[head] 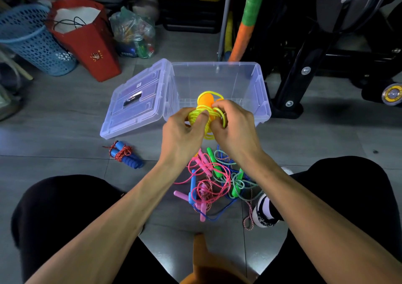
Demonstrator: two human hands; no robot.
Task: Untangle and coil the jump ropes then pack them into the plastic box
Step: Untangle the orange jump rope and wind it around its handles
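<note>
As hands (185,129) grip, yellow rope (205,111) coiled, orange hdls

The box (250,83) stands open at the top, its inside bare, so a hand can drop straight in. Its lid (134,101) leans against its left wall, blocking that side. Black gym gear (326,50) crowds the right. On the floor (54,135) before the box, a rope tangle (214,183) fills the gap between the knees; a coiled rope (125,154) lies left.

A blue basket (26,37) stands touching a red paper bag (87,42).
</note>
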